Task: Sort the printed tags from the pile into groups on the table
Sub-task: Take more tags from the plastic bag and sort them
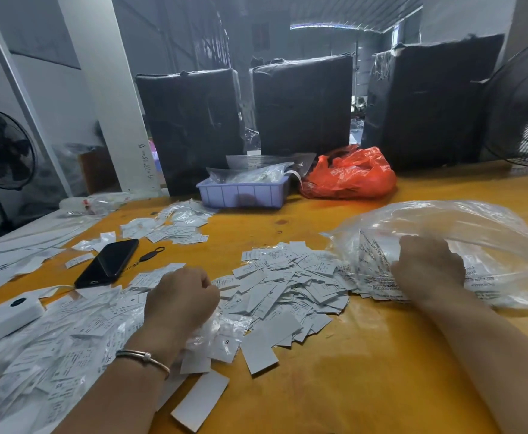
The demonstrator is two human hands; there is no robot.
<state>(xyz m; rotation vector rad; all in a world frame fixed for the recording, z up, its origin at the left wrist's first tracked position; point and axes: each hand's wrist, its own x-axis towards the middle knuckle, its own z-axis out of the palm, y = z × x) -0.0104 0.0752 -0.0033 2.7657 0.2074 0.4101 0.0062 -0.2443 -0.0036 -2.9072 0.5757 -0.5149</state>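
left hand (pixel 181 296) – fingers curled, over tags (pixel 287 277) | right hand (pixel 428 267) – grips plastic bag (pixel 444 227)

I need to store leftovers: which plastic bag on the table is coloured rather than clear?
The red-orange bag, crumpled beside the lilac tray at the table's far side; the big bag under the right hand is clear.

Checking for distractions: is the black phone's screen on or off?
Off. The phone lies face up among the tags, its screen uniformly dark.
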